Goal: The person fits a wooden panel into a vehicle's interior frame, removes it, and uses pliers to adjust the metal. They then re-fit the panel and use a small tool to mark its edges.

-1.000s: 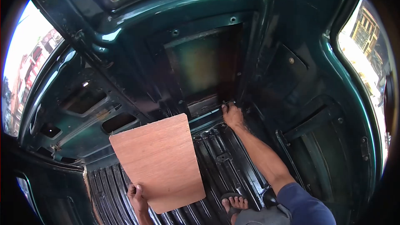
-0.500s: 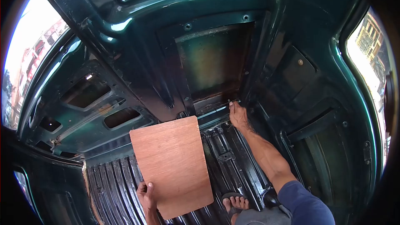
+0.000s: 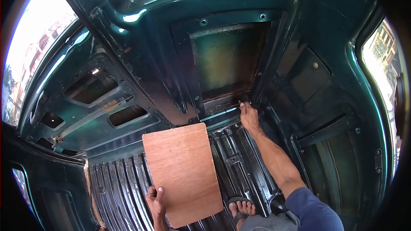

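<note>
My left hand (image 3: 156,201) grips a thin plywood panel (image 3: 183,173) by its lower left edge, thumb on the face. The panel has rounded corners and is held up over the ribbed metal floor. Farther forward, my right hand (image 3: 249,116) is at the lower right corner of a recessed rectangular opening (image 3: 229,59) in the dark green metal wall. Its thumb and fingers are pinched together around something small at the frame's edge, too small to make out. Bolt holes (image 3: 203,22) line the frame around the opening.
Ribbed black floor (image 3: 117,188) spreads below, with my sandaled foot (image 3: 242,207) on it. To the left is a metal door panel with cutouts (image 3: 92,86). A window (image 3: 383,55) opens on the right, and a panelled side wall (image 3: 332,158) stands beneath it.
The view has shifted slightly, so the wall sits a little farther right. The plywood panel and both hands also appear slightly to the right; each hand keeps its grip.
</note>
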The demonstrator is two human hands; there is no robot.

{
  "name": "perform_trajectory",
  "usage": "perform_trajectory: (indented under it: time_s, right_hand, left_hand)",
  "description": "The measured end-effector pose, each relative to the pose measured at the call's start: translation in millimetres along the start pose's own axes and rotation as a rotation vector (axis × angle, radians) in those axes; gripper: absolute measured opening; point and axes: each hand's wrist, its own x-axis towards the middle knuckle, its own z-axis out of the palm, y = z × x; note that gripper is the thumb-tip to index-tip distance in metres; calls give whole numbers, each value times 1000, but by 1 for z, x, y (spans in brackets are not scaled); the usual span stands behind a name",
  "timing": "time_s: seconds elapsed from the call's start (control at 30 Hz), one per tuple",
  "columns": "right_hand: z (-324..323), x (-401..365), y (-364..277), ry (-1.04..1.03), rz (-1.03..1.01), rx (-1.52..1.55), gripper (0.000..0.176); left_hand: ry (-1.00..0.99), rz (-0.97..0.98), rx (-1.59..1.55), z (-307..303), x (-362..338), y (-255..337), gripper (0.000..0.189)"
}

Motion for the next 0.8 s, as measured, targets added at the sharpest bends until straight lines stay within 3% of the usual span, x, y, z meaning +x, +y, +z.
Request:
perform_trajectory:
  time_s: [0.13,0.2,0.43,0.53,0.6,0.8]
  right_hand:
    - [19,0,20,105,-52,92,36]
    - [19,-3,14,-116,525,648,42]
    - [4,-16,0,-157,471,607,47]
    - [0,-39,7,-130,613,641,47]
    - [-2,-49,9,-255,634,587,48]
    - [-20,-45,-12,-276,565,558,44]
  left_hand:
    - [9,-15,13,9,-4,12,31]
    - [9,-16,19,7,-5,12,30]
    - [23,26,52,-4,-4,0,26]
    - [46,28,-20,-1,-6,1,25]
    - [54,26,-16,-2,-8,1,25]
    - [13,64,-23,2,-9,8,26]
